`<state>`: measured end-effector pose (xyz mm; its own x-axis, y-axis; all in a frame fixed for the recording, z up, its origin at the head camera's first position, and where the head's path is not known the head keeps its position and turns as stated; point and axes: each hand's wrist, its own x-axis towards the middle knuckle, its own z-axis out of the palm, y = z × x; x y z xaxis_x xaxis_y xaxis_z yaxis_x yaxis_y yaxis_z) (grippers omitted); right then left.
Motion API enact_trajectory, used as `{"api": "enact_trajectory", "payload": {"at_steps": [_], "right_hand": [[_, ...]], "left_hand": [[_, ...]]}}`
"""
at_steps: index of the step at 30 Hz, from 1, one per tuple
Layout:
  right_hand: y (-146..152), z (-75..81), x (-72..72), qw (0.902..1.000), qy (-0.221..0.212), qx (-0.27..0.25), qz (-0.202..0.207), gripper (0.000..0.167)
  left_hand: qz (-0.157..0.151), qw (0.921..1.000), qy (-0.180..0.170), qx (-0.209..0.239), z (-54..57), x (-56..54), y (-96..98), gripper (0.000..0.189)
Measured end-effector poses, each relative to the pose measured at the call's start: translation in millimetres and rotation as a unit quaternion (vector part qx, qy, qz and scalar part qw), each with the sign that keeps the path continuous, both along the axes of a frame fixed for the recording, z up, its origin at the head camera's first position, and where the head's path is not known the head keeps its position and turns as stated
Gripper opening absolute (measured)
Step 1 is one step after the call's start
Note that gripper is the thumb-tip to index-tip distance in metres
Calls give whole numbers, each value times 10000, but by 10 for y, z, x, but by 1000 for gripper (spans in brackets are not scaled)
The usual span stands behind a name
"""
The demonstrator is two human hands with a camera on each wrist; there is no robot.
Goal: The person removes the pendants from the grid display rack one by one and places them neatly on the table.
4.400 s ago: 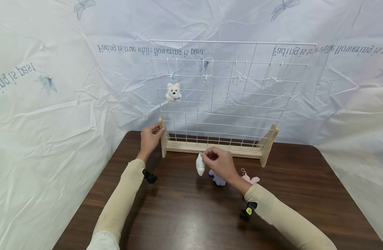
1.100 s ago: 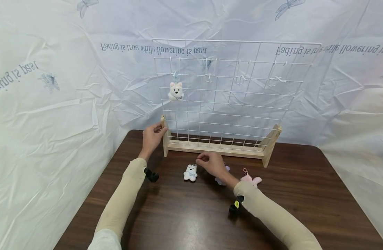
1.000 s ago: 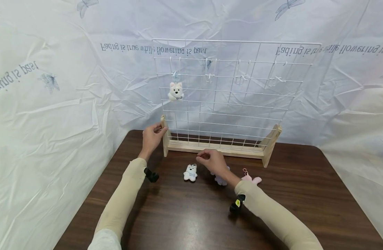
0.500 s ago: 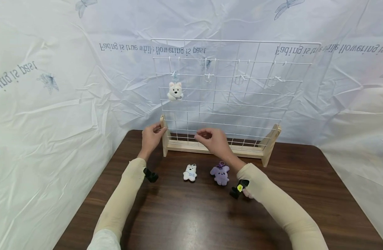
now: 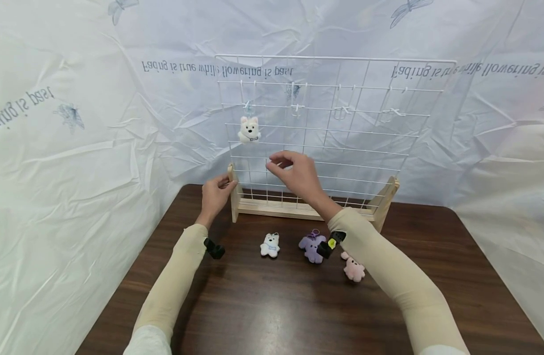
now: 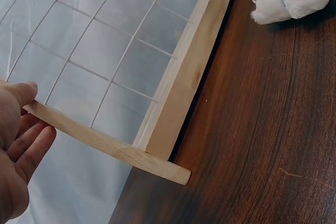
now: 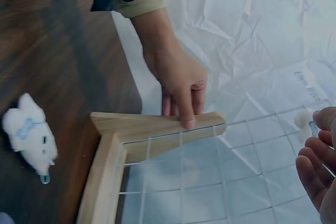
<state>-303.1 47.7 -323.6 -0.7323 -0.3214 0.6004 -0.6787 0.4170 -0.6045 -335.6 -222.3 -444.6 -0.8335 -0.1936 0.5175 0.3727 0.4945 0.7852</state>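
My left hand (image 5: pixel 215 197) pinches the upper end of the stand's left wooden side piece (image 6: pixel 105 142) between thumb and fingers. My right hand (image 5: pixel 296 175) hovers in front of the white wire grid (image 5: pixel 325 143), fingers loosely bent and nothing in them. Up on the grid's leftmost hook hangs a white plush dog keychain (image 5: pixel 249 130). Below, on the brown table (image 5: pixel 254 305), lie a second white plush keychain (image 5: pixel 270 245), a purple plush keychain (image 5: pixel 311 246) partly covered by the right wrist's camera, and a pink plush keychain (image 5: pixel 354 268) beside the right forearm.
Three more white hooks (image 5: pixel 297 107) run along the grid's upper part. The stand's wooden base (image 5: pixel 272 209) sits near the table's back edge. A white printed cloth (image 5: pixel 99 148) encloses the table behind and at both sides.
My right hand has set the white plush keychain on the table and risen empty toward the grid. The purple and pink plush keychains now show more. My left hand keeps its hold.
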Motion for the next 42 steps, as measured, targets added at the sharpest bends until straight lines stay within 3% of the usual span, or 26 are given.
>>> {"api": "enact_trajectory", "payload": {"at_steps": [12, 23, 33, 42], "right_hand": [[-250, 331, -143, 9975, 414, -573, 4, 31], [-432, 605, -277, 9914, 908, -852, -391, 28], [-579, 710, -328, 9886, 1098, -909, -482, 29], [-674, 709, -384, 9873, 1080, -924, -712, 29]], "left_hand": [[5, 10000, 0, -60, -2, 5, -12, 36], [-16, 10000, -16, -54, 2, 11, -4, 36], [26, 9999, 62, -116, 4, 23, -3, 36], [37, 9999, 41, -86, -15, 7, 2, 36]]}}
